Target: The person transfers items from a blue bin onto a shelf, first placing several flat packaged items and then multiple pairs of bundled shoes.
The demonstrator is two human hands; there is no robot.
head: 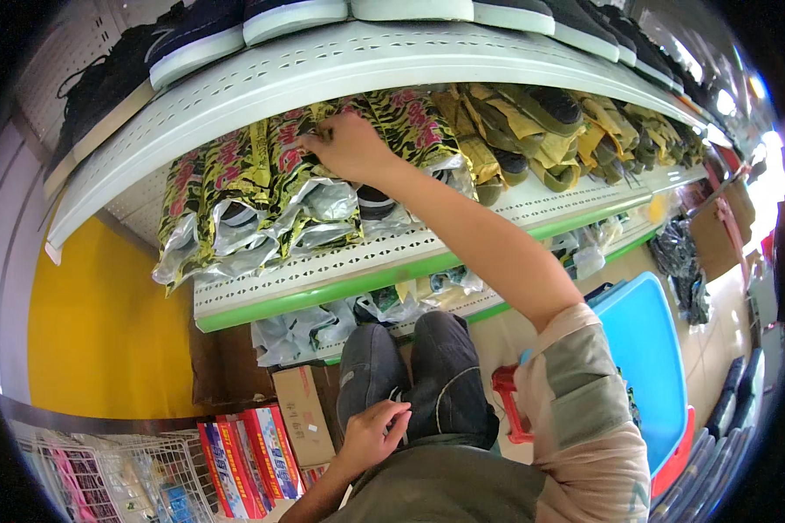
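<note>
My right hand (pixel 352 149) reaches over a row of shoes in plastic bags printed with a yellow-and-black tiger-stripe pattern and pink writing. Its curled fingers touch the upper part of one printed bag (pixel 289 163); whether they grip it is hard to see. Through the clear end of a neighbouring bag a dark shoe with a white stripe (pixel 374 202) shows. My left hand (pixel 378 431) rests at my lap with loosely bent fingers and nothing visible in it. The bags lie side by side on a white perforated metal shelf (pixel 261 287) with a green front edge.
Above runs another shelf (pixel 392 55) bearing dark shoes with white soles. Olive shoes wrapped in brown paper (pixel 549 131) fill the right side. Below left are red-and-blue boxes (pixel 255 457), a cardboard box (pixel 304 415) and a white wire basket (pixel 144 477). A blue plastic board or lid (pixel 647 353) stands at right.
</note>
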